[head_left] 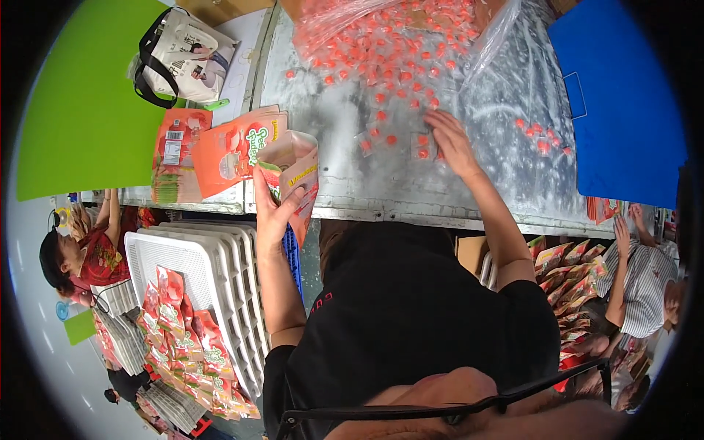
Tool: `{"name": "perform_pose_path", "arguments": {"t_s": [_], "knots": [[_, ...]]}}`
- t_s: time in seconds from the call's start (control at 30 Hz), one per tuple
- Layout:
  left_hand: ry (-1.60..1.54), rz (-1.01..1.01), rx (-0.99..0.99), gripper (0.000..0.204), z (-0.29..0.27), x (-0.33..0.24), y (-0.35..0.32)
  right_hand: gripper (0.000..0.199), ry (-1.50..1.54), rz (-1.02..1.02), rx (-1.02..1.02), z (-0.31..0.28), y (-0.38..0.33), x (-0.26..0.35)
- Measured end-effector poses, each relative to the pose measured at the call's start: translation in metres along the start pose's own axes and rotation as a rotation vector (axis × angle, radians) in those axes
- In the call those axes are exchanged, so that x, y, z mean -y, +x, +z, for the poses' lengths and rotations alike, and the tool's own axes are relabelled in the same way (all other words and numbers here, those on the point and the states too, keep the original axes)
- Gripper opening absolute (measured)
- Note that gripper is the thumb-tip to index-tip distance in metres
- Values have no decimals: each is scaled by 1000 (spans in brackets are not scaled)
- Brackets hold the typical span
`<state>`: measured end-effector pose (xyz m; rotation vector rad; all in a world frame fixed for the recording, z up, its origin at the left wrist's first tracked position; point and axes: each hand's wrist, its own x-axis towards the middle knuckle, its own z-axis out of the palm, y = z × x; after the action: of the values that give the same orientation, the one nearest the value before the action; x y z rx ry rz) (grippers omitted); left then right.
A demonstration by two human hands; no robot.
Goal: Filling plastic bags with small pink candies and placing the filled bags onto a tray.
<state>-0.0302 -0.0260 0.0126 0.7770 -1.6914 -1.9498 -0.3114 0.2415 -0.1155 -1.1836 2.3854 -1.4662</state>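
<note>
My left hand grips a red and orange pouch at the near edge of the metal table, thumb in front. The pouch's mouth gapes upward. My right hand lies over the tabletop with its fingers stretched out, beside a few clear-wrapped red candies; its fingertips partly cover one of them. Farther back spreads a large heap of the same wrapped red candies. Left of the held pouch lie flat pouches in an overlapping stack.
A white tote bag and a green cutter sit at the back left. Green and blue panels flank the metal table. Stacked white trays with filled pouches stand at left. Co-workers work on both sides.
</note>
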Motion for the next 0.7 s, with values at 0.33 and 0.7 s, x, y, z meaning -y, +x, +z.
{"name": "perform_pose_path", "arguments": {"t_s": [0.33,0.7], "knots": [[18,-3,52,89,2,-2,0,46,-493,-249,156,24,3,60],[1,1,25,95,-11,12,-2,47,-457,-302,351,32,6,52]]}}
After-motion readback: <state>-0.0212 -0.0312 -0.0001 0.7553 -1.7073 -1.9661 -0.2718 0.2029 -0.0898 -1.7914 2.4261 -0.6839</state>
